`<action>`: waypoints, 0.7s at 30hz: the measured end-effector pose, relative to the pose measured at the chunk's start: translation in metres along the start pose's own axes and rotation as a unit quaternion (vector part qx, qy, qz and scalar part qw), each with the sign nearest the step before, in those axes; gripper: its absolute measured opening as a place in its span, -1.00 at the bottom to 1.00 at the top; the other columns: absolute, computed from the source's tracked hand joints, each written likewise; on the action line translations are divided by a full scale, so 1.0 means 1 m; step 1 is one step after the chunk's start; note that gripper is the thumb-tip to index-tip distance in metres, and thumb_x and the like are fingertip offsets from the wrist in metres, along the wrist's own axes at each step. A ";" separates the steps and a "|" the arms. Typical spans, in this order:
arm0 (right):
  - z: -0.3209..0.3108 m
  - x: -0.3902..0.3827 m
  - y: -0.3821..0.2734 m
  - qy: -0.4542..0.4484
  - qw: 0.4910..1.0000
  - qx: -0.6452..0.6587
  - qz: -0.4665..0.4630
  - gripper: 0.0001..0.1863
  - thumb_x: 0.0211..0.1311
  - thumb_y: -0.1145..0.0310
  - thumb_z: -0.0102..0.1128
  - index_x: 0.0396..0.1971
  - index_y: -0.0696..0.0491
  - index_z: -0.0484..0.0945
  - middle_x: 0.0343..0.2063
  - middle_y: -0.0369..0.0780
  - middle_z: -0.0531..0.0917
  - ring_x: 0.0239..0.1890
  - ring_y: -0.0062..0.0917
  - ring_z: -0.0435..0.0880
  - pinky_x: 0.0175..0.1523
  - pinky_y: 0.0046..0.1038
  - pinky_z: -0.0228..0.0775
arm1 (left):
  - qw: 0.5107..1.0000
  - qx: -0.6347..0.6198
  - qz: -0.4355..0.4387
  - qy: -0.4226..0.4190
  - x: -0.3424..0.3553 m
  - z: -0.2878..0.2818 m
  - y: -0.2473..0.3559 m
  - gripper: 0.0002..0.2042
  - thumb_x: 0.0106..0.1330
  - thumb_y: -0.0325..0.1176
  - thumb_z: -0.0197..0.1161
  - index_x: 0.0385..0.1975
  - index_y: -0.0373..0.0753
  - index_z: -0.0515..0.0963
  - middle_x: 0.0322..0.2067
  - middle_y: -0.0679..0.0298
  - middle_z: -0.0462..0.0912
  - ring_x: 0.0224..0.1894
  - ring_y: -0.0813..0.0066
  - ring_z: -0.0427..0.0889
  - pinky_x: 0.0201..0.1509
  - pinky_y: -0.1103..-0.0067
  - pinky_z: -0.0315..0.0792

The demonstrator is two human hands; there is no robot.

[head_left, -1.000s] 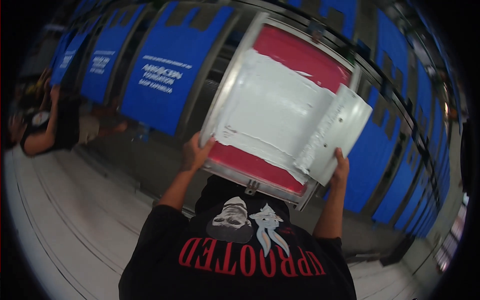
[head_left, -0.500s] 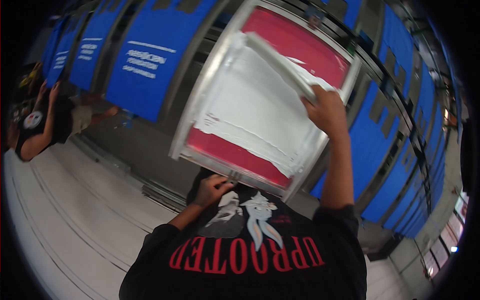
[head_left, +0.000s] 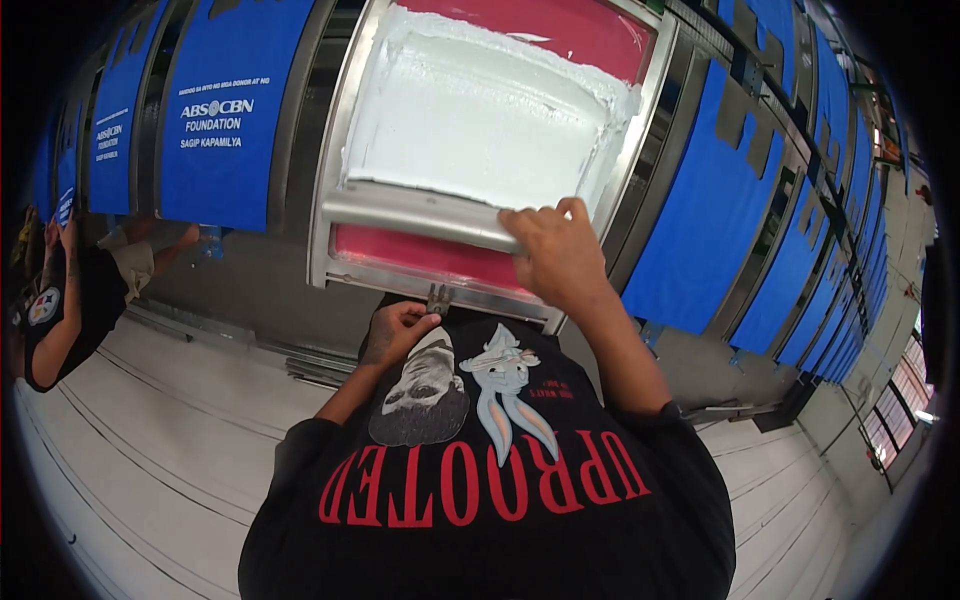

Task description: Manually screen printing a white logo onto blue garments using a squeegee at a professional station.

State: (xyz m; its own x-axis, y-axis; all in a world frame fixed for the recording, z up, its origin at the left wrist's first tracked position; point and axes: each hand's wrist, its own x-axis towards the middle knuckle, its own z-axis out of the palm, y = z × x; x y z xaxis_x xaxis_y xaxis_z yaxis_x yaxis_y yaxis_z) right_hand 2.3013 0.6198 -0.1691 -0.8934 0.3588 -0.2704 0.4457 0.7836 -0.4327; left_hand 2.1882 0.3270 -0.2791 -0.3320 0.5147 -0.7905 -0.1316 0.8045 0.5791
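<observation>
My right grip point(head_left: 562, 252) clasps the squeegee point(head_left: 420, 213) by its right end; its long axis runs leftward across the frame point(head_left: 343, 110), at the near edge of the white paint point(head_left: 470, 110). My left grip point(head_left: 397, 335) pinches the frame's near tab point(head_left: 438, 298).

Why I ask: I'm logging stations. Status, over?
Right grip on metal squeegee; left grip at frame bracket. White paste partly covers red screen. Nothing visibly blocking squeegee.

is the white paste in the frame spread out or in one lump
Spread out: the white paste covers a broad area inside the frame, between red bands.
</observation>
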 end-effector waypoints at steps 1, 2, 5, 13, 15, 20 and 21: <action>0.006 -0.006 -0.007 0.000 1.000 0.003 0.005 -0.56 -0.09 0.48 0.27 -0.08 0.01 0.57 -0.28 -0.25 0.68 -0.24 -0.43 0.64 0.14 -0.28 0.22 | 1.000 0.004 -0.002 -0.004 -0.003 -0.007 0.010 -0.64 0.10 -0.18 0.51 -0.29 -0.35 0.65 -0.49 0.19 0.70 -0.47 0.46 0.68 -0.30 0.53 0.56; 0.016 -0.010 -0.013 -0.005 1.000 0.010 0.012 -0.56 -0.10 0.48 0.27 -0.08 0.01 0.57 -0.28 -0.25 0.68 -0.23 -0.42 0.64 0.13 -0.28 0.23 | 0.992 0.089 0.087 0.025 -0.008 -0.016 0.029 -0.63 0.07 -0.15 0.53 -0.32 -0.33 0.63 -0.49 0.20 0.66 -0.45 0.39 0.67 -0.28 0.50 0.56; 0.034 -0.011 -0.022 -0.003 0.999 0.022 0.023 -0.54 -0.12 0.48 0.29 -0.08 0.01 0.56 -0.31 -0.25 0.68 -0.21 -0.41 0.64 0.09 -0.28 0.23 | 0.846 0.266 0.411 0.214 0.002 -0.049 0.054 -0.55 -0.02 -0.04 0.57 -0.28 -0.19 0.57 -0.21 0.19 0.55 -0.10 0.24 0.56 0.00 0.38 0.43; 0.049 -0.056 0.001 0.064 0.985 -0.011 0.160 -0.61 -0.17 0.40 0.39 -0.21 0.02 0.61 -0.29 -0.21 0.68 -0.20 -0.29 0.64 0.02 -0.22 0.29 | 0.686 0.529 0.455 0.205 0.065 -0.122 0.136 -0.72 0.00 -0.24 0.40 -0.31 -0.19 0.58 -0.26 0.18 0.54 -0.12 0.25 0.55 0.05 0.28 0.39; 0.061 -0.070 0.009 0.117 0.971 0.010 0.210 -0.63 -0.19 0.42 0.42 -0.25 0.02 0.61 -0.30 -0.21 0.67 -0.21 -0.29 0.62 0.01 -0.22 0.29 | 0.706 0.547 0.428 0.136 0.076 -0.119 0.129 -0.89 0.01 -0.37 0.32 -0.48 -0.20 0.56 -0.41 0.20 0.56 -0.27 0.25 0.59 -0.02 0.32 0.42; 0.081 -0.070 -0.008 0.170 0.946 0.016 0.276 -0.69 -0.19 0.43 0.43 -0.34 0.04 0.60 -0.33 -0.23 0.66 -0.23 -0.30 0.60 0.01 -0.27 0.25 | 0.737 0.462 0.470 0.146 0.065 -0.117 0.133 -0.93 -0.05 -0.48 0.22 -0.64 -0.20 0.46 -0.56 0.23 0.50 -0.42 0.26 0.54 -0.15 0.40 0.44; 0.087 -0.073 -0.008 0.187 0.945 0.004 0.267 -0.71 -0.19 0.41 0.43 -0.36 0.05 0.60 -0.33 -0.23 0.66 -0.22 -0.32 0.59 0.02 -0.28 0.23 | 0.741 0.458 0.470 0.142 0.063 -0.116 0.130 -0.93 -0.05 -0.49 0.22 -0.64 -0.20 0.46 -0.56 0.24 0.49 -0.40 0.27 0.53 -0.17 0.41 0.45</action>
State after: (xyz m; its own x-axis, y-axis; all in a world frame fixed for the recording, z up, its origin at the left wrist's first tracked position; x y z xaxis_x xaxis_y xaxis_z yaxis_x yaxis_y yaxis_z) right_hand 2.3681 0.5432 -0.2202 -0.4973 0.8579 -0.1290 0.8382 0.4367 -0.3267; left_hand 2.0416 0.4300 -0.2306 -0.0751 0.9968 0.0258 0.9284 0.0605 0.3667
